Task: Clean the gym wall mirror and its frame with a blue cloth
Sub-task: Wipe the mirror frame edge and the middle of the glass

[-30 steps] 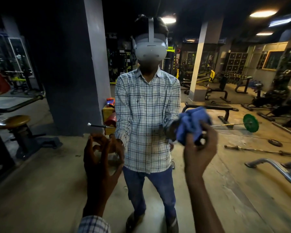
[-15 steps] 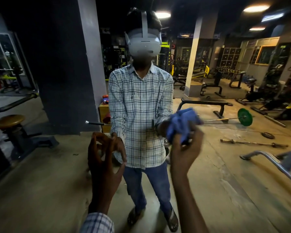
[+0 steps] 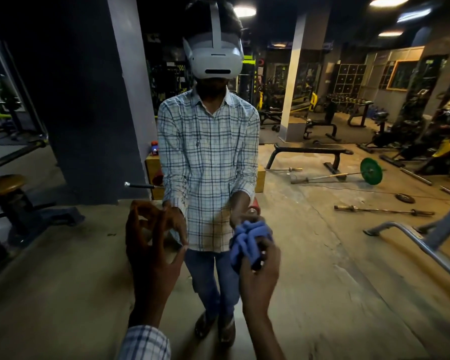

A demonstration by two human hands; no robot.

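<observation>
Blue cloth (image 3: 250, 240) bunched in right hand (image 3: 260, 275); distant signs (image 3: 177, 74) unreadable.

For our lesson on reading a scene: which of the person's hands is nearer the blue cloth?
Right. The right hand grips the bunched cloth from below; the left hand holds nothing and is apart from it, off to the cloth's left.

Mirror (image 3: 322, 255) blocks forward; sideways room free.
</observation>
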